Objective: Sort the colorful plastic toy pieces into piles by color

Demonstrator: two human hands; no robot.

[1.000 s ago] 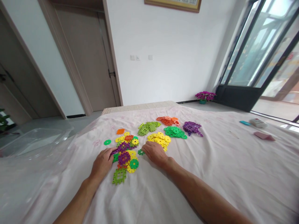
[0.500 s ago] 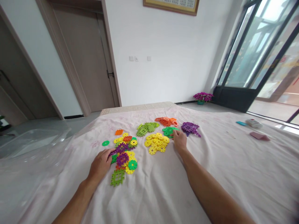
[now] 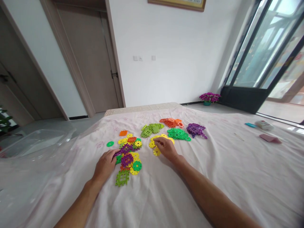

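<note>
While the left hand (image 3: 106,162) touches a purple piece (image 3: 121,151) at the nine-o'clock edge of the mixed pile (image 3: 135,155), the right hand (image 3: 165,148), fingers bent, is over the yellow pieces (image 3: 152,144); whether either grips anything, I cannot tell. From the yellow, the lime pile (image 3: 151,130) lies at eleven o'clock, the orange pile (image 3: 169,122) at one.

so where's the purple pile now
In the head view, the purple pile lies right of centre on the cloth, just right of the darker green pile.
</note>
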